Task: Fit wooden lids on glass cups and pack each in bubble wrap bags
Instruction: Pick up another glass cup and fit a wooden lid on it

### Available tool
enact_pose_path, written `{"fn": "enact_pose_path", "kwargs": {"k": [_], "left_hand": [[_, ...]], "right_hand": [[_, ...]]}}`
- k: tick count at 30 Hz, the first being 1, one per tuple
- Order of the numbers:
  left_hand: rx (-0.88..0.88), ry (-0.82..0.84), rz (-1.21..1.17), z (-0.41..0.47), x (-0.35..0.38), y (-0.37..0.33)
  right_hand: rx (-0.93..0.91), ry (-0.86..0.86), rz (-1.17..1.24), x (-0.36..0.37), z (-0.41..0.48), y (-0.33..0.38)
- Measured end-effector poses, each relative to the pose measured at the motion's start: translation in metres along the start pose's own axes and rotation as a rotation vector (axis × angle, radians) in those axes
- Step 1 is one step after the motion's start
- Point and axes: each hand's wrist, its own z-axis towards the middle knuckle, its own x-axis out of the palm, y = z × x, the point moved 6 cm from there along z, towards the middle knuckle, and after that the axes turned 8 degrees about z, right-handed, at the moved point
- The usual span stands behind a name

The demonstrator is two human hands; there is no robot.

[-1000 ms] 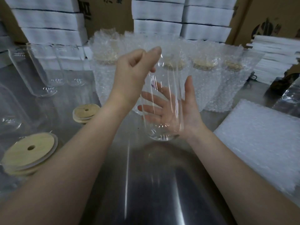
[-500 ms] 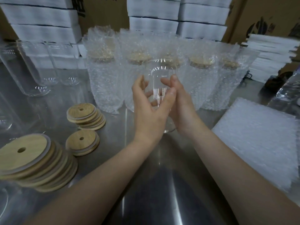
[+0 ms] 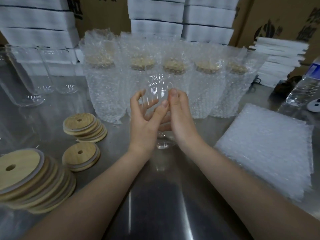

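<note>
Vertically — glass cup (image 3: 158, 88), mouth up

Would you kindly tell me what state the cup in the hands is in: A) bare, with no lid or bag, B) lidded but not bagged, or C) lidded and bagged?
A: the cup held between the left hand and the right hand is bare glass with an open rim. The lids lie stacked to the left and the flat bags to the right.

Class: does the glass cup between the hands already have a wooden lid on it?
No, the glass cup has a bare rim; the loose wooden lids lie stacked on the table.
</note>
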Motion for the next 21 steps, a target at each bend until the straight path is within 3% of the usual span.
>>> {"fn": "enact_pose_path", "kwargs": {"k": [9,18,21], "left_hand": [[-0.062,0.065,-0.134,0.005,0.004,0.004],[-0.174,0.173,-0.275,0.008,0.007,-0.001],[-0.237,0.231,-0.367,0.004,0.013,-0.002]], "right_hand": [[0.105,-0.061,0.099,-0.004,0.009,-0.006],[0.168,-0.019,0.156,-0.012,0.016,-0.008],[0.246,0.004,0.296,-0.014,0.014,-0.010]]}}
